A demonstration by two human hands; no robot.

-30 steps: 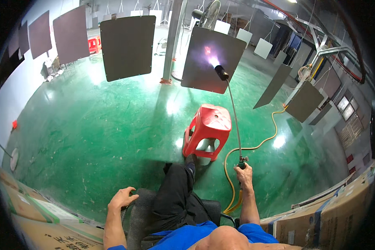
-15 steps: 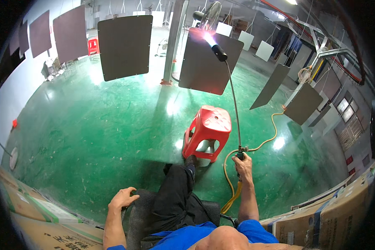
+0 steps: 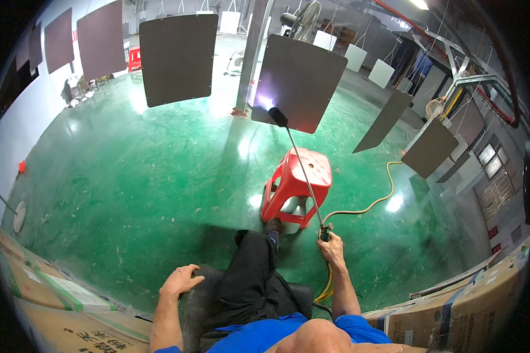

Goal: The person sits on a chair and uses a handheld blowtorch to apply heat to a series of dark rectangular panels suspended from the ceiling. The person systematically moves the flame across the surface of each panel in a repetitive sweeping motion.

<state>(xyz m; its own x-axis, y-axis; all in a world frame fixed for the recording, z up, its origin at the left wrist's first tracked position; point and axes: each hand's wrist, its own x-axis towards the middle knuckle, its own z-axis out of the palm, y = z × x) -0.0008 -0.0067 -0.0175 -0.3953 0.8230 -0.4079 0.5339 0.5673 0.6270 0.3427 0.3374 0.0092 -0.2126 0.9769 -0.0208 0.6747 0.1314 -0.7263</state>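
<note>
Head view: right hand grips torch wand; green floor open leftward.

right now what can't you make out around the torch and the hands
- Head view: the glare at the long thin torch wand's tip washes out that patch of the dark hanging metal panel.
- The right hand covers the wand's grip and valve.
- The yellow hose runs behind the right forearm.
- Left hand: palm down, its underside is hidden.

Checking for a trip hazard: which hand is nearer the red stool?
Right. The right hand grips the torch wand just below-right of the red stool; the left hand rests on the seat edge, farther off to the lower left.
</note>
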